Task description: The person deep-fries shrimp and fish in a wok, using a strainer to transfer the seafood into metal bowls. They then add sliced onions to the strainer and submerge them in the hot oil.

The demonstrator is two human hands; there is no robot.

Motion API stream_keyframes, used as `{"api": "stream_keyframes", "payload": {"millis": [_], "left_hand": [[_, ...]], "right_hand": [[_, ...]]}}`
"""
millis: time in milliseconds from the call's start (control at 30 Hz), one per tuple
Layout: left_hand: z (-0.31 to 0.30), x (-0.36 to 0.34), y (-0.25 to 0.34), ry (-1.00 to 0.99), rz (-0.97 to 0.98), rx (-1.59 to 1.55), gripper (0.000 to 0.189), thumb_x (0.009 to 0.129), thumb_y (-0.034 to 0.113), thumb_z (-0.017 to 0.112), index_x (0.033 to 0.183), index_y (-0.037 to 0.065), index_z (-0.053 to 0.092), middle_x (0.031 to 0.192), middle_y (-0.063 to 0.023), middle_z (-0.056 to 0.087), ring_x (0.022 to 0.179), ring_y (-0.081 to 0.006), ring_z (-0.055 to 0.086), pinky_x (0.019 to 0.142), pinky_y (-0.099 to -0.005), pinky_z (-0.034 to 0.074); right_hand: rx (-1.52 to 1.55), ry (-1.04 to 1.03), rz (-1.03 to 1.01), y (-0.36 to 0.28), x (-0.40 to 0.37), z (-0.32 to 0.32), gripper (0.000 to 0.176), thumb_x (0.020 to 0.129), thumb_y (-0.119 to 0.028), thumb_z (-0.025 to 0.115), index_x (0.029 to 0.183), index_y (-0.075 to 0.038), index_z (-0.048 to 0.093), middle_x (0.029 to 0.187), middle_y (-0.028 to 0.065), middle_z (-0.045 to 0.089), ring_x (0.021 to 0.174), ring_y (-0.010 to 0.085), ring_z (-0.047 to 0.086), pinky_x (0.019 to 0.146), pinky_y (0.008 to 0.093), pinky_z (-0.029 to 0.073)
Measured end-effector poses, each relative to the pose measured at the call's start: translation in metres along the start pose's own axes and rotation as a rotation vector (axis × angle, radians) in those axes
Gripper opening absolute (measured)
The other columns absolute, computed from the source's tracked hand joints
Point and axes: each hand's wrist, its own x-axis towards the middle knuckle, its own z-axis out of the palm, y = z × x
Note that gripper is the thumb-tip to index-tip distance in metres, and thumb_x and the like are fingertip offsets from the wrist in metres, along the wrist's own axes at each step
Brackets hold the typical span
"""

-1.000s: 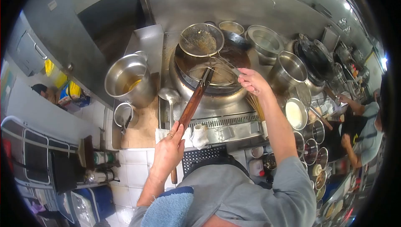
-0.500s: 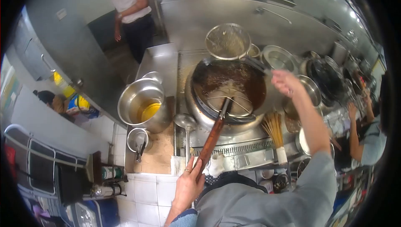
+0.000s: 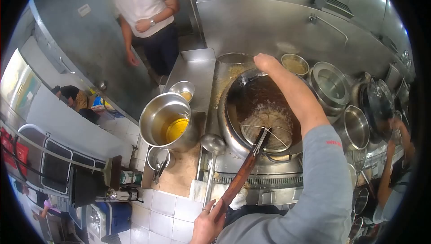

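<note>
My left hand (image 3: 210, 222) is wrapped round the wooden handle (image 3: 242, 175) of a large skimmer (image 3: 279, 137). The skimmer's round mesh head, crossed by wires, lies in the dark bubbling oil (image 3: 265, 87) of a wok (image 3: 226, 109). Over the wok's far edge my right hand (image 3: 266, 62) is closed beside the rim of a round strainer (image 3: 234, 55). That strainer is seen nearly edge-on behind the wok; its handle is hidden by the hand. A steel ladle (image 3: 213, 144) rests left of the wok.
Left stands a deep steel pot (image 3: 146, 125) with yellow liquid, beside small bowls. Pots (image 3: 357, 129) and a lidded-looking vessel (image 3: 331, 82) line the right. A person in a white shirt (image 3: 146, 8) stands beyond the counter; another person's arms (image 3: 395, 154) are at far right.
My right hand has moved left and away to the wok's far edge. The strainer has tipped from face-on to nearly edge-on. My left hand still holds the skimmer, and the view has shifted.
</note>
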Motion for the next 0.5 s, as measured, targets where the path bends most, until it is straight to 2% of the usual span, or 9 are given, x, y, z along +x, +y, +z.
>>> {"api": "stream_keyframes", "payload": {"millis": [100, 200, 233, 267, 300, 367, 400, 433, 500], "left_hand": [[-0.002, 0.003, 0.010, -0.018, 0.002, 0.004, 0.044, 0.083, 0.006, 0.061, 0.126, 0.010, 0.056, 0.119, -0.0234, 0.057, 0.100, -0.0443, 0.058, 0.084, -0.0455, 0.050], [-0.001, 0.003, 0.004, -0.021, 0.017, 0.047, 0.045, 0.082, 0.006, 0.061, 0.127, 0.010, 0.055, 0.120, -0.0224, 0.056, 0.100, -0.0442, 0.058, 0.083, -0.0456, 0.050], [0.000, 0.002, 0.001, -0.026, 0.029, 0.060, 0.045, 0.082, 0.006, 0.061, 0.127, 0.010, 0.055, 0.120, -0.0221, 0.056, 0.100, -0.0441, 0.058, 0.083, -0.0457, 0.050], [-0.005, 0.002, 0.001, -0.072, 0.044, 0.039, 0.047, 0.081, 0.006, 0.062, 0.127, 0.005, 0.053, 0.120, -0.0240, 0.056, 0.099, -0.0421, 0.059, 0.082, -0.0440, 0.050], [-0.006, 0.003, -0.001, -0.053, 0.127, 0.105, 0.049, 0.079, 0.005, 0.062, 0.127, 0.004, 0.053, 0.118, -0.0243, 0.057, 0.096, -0.0420, 0.060, 0.080, -0.0446, 0.052], [-0.002, 0.009, -0.016, -0.041, 0.322, 0.226, 0.053, 0.076, 0.005, 0.061, 0.128, 0.003, 0.052, 0.114, -0.0249, 0.058, 0.090, -0.0420, 0.063, 0.075, -0.0457, 0.054], [0.006, 0.014, -0.032, -0.053, 0.419, 0.256, 0.056, 0.073, 0.000, 0.057, 0.128, -0.001, 0.050, 0.110, -0.0270, 0.057, 0.086, -0.0431, 0.062, 0.072, -0.0465, 0.054], [0.004, 0.014, -0.033, -0.100, 0.384, 0.271, 0.056, 0.075, 0.001, 0.058, 0.130, -0.001, 0.049, 0.114, -0.0268, 0.056, 0.093, -0.0436, 0.060, 0.080, -0.0455, 0.051], [0.000, 0.015, -0.031, -0.070, 0.534, 0.301, 0.053, 0.075, 0.001, 0.056, 0.127, -0.003, 0.050, 0.111, -0.0311, 0.055, 0.087, -0.0449, 0.062, 0.072, -0.0470, 0.053]], "right_hand": [[-0.006, 0.135, -0.017, 0.008, -0.001, -0.005, 0.024, 0.085, -0.003, 0.049, 0.097, 0.001, 0.069, 0.106, 0.0217, 0.066, 0.099, 0.0356, 0.064, 0.085, 0.0434, 0.053], [0.048, 0.090, 0.050, 0.034, -0.031, -0.041, 0.030, 0.087, -0.005, 0.047, 0.107, -0.003, 0.068, 0.113, 0.0198, 0.064, 0.105, 0.0344, 0.063, 0.089, 0.0438, 0.052], [0.062, 0.146, 0.036, 0.053, -0.039, -0.045, 0.031, 0.086, -0.004, 0.047, 0.111, -0.003, 0.066, 0.111, 0.0197, 0.065, 0.102, 0.0334, 0.064, 0.085, 0.0431, 0.053], [0.077, 0.201, 0.034, 0.077, -0.051, -0.049, 0.033, 0.086, -0.004, 0.048, 0.115, -0.003, 0.064, 0.110, 0.0196, 0.066, 0.099, 0.0324, 0.065, 0.081, 0.0425, 0.054], [0.091, 0.255, 0.045, 0.102, -0.071, -0.049, 0.036, 0.085, -0.003, 0.048, 0.118, -0.003, 0.062, 0.108, 0.0195, 0.066, 0.095, 0.0314, 0.067, 0.077, 0.0418, 0.055], [0.345, 0.180, 0.193, 0.135, -0.153, -0.069, 0.047, 0.084, -0.003, 0.050, 0.132, -0.004, 0.050, 0.096, 0.0136, 0.067, 0.078, 0.0252, 0.065, 0.064, 0.0381, 0.053], [0.477, 0.153, 0.278, 0.146, -0.201, -0.074, 0.055, 0.084, -0.002, 0.050, 0.139, -0.004, 0.044, 0.090, 0.0106, 0.067, 0.069, 0.0221, 0.064, 0.057, 0.0363, 0.053], [0.635, 0.155, 0.345, 0.155, -0.251, -0.067, 0.057, 0.085, -0.003, 0.050, 0.141, -0.005, 0.041, 0.085, 0.0081, 0.063, 0.065, 0.0182, 0.058, 0.053, 0.0331, 0.048], [0.946, 0.215, 0.471, 0.162, -0.356, -0.053, 0.061, 0.086, -0.004, 0.050, 0.145, -0.006, 0.035, 0.076, 0.0029, 0.056, 0.055, 0.0104, 0.047, 0.044, 0.0267, 0.040]]}}
